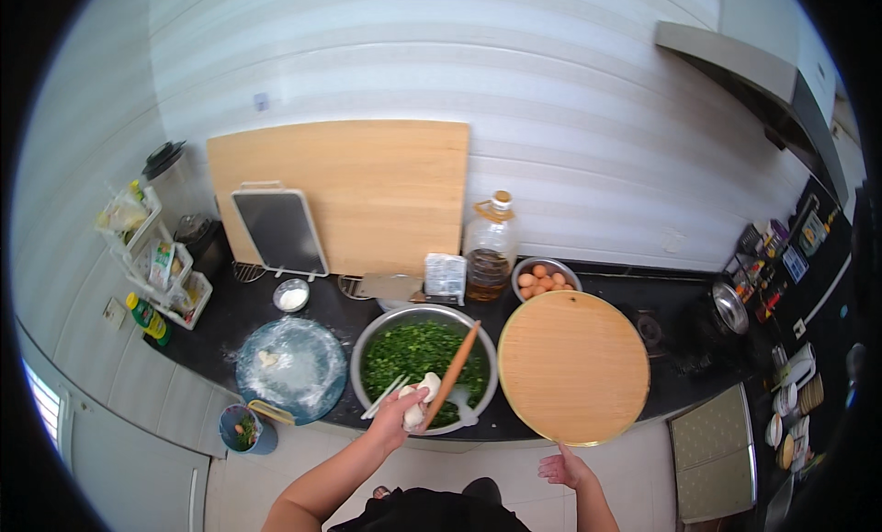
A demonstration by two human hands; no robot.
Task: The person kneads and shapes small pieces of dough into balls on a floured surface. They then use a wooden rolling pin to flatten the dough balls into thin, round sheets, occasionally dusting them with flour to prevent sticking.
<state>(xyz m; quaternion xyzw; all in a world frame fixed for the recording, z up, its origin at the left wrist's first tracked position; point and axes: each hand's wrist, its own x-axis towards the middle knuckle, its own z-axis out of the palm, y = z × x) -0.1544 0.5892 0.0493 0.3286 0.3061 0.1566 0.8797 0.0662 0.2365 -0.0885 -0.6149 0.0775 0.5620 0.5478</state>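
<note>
My left hand (402, 411) is closed around lumps of white dough (430, 383), over the near rim of a large steel bowl (355, 348). A wooden rolling pin (456, 370) slants up from the same hand. Chopped green leaves (412, 346) fill the bowl. A pair of pale chopsticks (382, 398) and a light grey spoon-like utensil (464, 409) rest at its near side. My right hand (570, 469) has its fingers apart, just below the near edge of a round wooden board (575, 371); one fingertip appears at the rim, though contact is hard to make out.
Left of the bowl lies a round, floured blue-green board (292, 394); a small bowl of white powder (292, 296) stands behind it. Farther back are a bowl of eggs (544, 279), an oil jug (490, 252) and a leaning wooden board (367, 192). A bin (253, 433) stands below left.
</note>
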